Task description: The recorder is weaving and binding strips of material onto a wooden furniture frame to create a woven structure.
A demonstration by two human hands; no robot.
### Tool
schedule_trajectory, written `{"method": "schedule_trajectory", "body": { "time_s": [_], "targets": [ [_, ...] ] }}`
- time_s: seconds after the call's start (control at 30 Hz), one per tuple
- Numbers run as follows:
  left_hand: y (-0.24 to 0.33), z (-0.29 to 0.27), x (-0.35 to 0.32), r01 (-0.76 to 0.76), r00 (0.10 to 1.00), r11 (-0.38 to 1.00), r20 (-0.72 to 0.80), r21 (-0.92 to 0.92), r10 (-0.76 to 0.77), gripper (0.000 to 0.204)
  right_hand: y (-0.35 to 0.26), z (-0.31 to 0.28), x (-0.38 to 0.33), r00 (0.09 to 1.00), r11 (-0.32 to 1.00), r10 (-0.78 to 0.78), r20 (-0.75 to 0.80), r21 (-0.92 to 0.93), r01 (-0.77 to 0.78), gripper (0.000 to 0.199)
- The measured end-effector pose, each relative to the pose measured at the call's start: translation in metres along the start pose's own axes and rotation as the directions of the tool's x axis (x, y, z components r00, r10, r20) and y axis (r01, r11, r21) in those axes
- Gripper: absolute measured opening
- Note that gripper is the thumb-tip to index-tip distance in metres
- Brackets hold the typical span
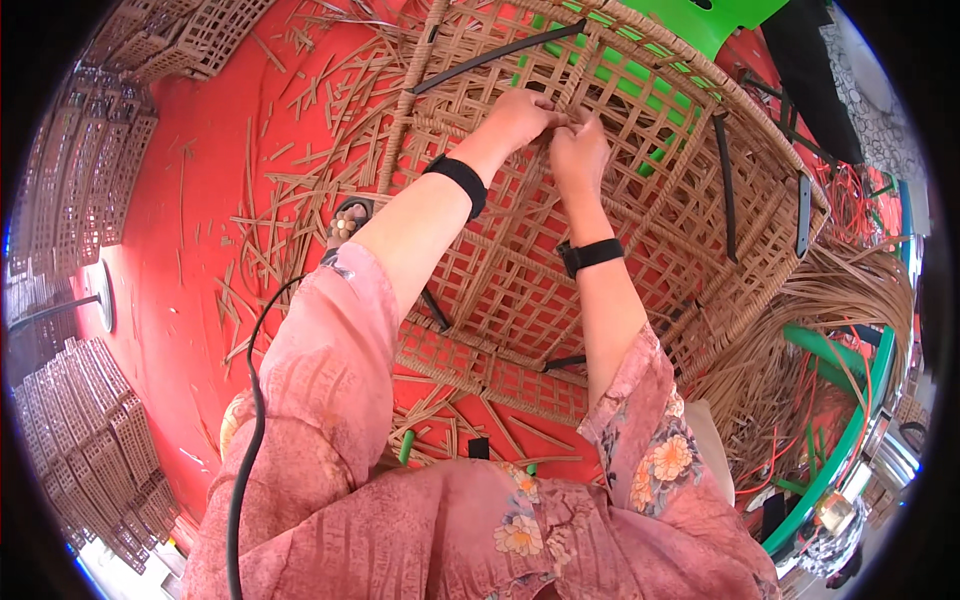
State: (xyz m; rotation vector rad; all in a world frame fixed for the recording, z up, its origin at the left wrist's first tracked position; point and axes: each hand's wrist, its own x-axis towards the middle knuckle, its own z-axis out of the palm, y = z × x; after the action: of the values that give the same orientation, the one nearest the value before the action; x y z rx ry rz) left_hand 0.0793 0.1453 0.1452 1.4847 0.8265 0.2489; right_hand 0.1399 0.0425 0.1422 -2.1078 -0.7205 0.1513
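Observation:
A large rectangular basket (742, 98) of brown woven strips lies in front of me, its sides an open lattice with thicker wrapped ribs. Near its far side, my left hand (520, 120) has its fingers pinched together at one of these ribs. Close against it on the right, my right hand (580, 152) is also closed, thumb and fingers on the same spot of the weave. Any loose strip end between the fingertips is too small to make out. Black straps (726, 190) run across parts of the basket.
Cut strip scraps (290, 215) litter the red floor (190, 330) at left. Stacked woven baskets (80, 440) line the left edge. A bright green plastic seat (690, 22) stands beyond the basket. Long loose strips (850, 290) pile up at right beside a green frame (850, 450).

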Motion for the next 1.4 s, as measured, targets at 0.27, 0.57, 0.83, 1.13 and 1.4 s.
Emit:
{"method": "schedule_trajectory", "body": {
  "time_s": [0.27,0.57,0.83,1.13,1.4],
  "targets": [
    [-0.009,-0.032,0.005,-0.397,0.916,0.803,0.248,0.445,0.315,0.033,0.009,-0.011,0.008,0.832,0.533,0.138,0.538,0.667,-0.520,0.061],
    [0.111,-0.041,-0.128,-0.445,0.850,0.418,0.520,0.792,-0.081,0.043,-0.017,-0.026,0.013,0.839,0.793,0.218,0.498,0.411,-0.450,0.043],
    [0.173,-0.047,-0.259,-0.529,0.410,0.732,0.885,0.429,-0.221,0.047,0.018,-0.013,0.011,0.892,0.884,0.066,0.446,0.388,-0.260,0.035],
    [0.236,-0.044,-0.264,-0.576,0.316,0.758,0.938,0.307,-0.139,0.059,0.005,-0.008,0.007,0.776,0.701,0.257,0.575,0.442,-0.560,0.038],
    [0.070,-0.064,-0.038,-0.214,0.965,0.829,0.241,0.517,0.099,0.032,0.014,-0.005,0.003,0.767,0.499,0.341,0.544,0.587,-0.638,0.019]
  ]
}}
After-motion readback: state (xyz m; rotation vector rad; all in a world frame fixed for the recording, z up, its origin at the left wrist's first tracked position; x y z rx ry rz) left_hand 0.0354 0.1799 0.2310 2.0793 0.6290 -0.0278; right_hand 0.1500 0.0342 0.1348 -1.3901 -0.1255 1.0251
